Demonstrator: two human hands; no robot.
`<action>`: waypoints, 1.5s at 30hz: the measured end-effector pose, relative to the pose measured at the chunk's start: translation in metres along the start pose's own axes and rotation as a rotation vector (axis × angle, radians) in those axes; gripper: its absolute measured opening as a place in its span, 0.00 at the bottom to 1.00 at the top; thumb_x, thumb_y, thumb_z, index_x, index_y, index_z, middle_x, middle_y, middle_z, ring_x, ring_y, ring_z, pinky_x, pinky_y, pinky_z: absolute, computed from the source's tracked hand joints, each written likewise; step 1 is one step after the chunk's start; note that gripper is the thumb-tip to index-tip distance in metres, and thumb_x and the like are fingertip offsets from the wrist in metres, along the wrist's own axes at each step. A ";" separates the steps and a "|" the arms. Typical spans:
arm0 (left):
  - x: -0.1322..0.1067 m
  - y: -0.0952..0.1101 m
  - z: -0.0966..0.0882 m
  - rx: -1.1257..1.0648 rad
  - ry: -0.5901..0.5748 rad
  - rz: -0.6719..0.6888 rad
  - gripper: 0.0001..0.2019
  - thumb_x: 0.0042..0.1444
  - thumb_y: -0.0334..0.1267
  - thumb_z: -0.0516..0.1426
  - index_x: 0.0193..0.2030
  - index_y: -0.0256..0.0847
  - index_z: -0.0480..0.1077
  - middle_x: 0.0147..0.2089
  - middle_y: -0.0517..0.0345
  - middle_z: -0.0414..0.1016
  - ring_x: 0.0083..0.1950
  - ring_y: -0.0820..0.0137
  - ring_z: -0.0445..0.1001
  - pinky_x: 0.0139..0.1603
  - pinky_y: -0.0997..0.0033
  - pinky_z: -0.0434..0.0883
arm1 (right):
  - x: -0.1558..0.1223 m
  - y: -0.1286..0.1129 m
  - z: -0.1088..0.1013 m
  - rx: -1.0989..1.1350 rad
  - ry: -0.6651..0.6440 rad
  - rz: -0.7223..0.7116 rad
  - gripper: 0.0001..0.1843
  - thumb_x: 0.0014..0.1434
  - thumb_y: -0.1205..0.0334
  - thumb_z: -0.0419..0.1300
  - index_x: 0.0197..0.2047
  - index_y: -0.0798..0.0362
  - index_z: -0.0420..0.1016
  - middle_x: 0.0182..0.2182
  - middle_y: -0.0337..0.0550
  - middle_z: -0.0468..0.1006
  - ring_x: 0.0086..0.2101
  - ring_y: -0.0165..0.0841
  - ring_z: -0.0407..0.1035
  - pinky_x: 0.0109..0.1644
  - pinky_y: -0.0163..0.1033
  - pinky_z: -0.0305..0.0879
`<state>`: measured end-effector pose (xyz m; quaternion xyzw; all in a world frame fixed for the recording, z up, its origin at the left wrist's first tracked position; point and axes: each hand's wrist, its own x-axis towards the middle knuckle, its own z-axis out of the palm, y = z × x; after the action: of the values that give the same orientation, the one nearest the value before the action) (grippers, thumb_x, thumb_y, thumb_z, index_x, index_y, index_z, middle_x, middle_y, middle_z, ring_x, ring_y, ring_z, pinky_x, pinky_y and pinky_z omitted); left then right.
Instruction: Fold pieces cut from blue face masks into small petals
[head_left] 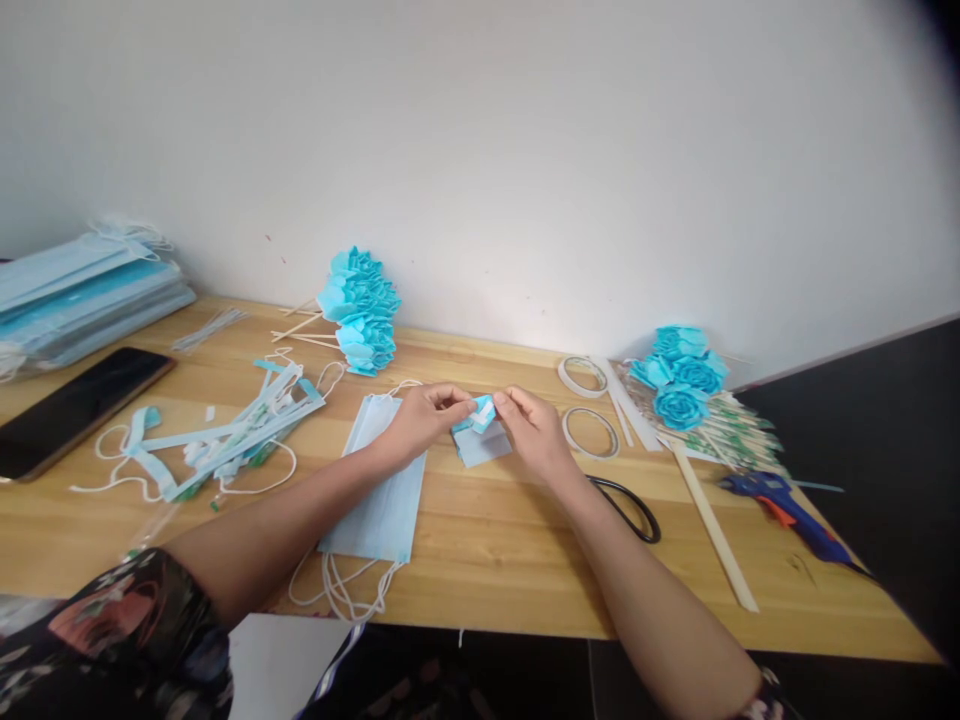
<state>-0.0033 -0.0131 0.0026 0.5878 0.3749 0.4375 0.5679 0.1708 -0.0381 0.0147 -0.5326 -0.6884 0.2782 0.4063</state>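
Observation:
Between my hands is a small folded piece of light blue mask fabric (486, 412), with a white patch at its middle. My left hand (429, 418) pinches its left edge between thumb and fingers. On the right edge, my right hand (531, 428) pinches it the same way. Under it lies a pale blue rectangle of fabric (484, 447); whether the two are joined I cannot tell. A stack of flat face masks (386, 510) with white ear loops lies beneath my left forearm.
Blue fabric flowers on sticks lie at back left (360, 300) and right (681, 375). Tape rolls (591, 433), a black ring (637, 505) and a glue gun (787, 512) are to the right. Mask scraps (232, 440), a phone (82, 410) and packed masks (90, 290) are left.

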 end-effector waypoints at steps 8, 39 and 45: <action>0.001 0.002 -0.001 -0.076 0.071 -0.030 0.16 0.45 0.49 0.64 0.25 0.35 0.71 0.23 0.62 0.68 0.25 0.78 0.61 0.27 0.76 0.60 | 0.000 0.002 0.005 0.054 -0.135 0.022 0.14 0.58 0.51 0.57 0.29 0.53 0.68 0.24 0.35 0.66 0.26 0.27 0.60 0.30 0.32 0.57; 0.016 -0.001 -0.023 -0.049 0.302 0.081 0.14 0.54 0.46 0.56 0.32 0.36 0.70 0.24 0.61 0.68 0.22 0.78 0.62 0.22 0.77 0.59 | 0.007 0.020 -0.003 -0.557 0.054 -0.169 0.17 0.61 0.68 0.50 0.49 0.48 0.75 0.44 0.44 0.78 0.45 0.37 0.70 0.48 0.42 0.65; 0.020 -0.011 -0.026 0.087 0.265 0.085 0.12 0.53 0.44 0.55 0.32 0.36 0.70 0.24 0.62 0.68 0.22 0.78 0.63 0.24 0.78 0.60 | 0.007 0.020 -0.004 -0.579 0.034 -0.210 0.13 0.62 0.65 0.52 0.45 0.48 0.76 0.41 0.43 0.79 0.44 0.37 0.70 0.46 0.41 0.63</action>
<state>-0.0203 0.0152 -0.0068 0.5642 0.4399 0.5186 0.4683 0.1838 -0.0263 0.0024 -0.5568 -0.7834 0.0180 0.2755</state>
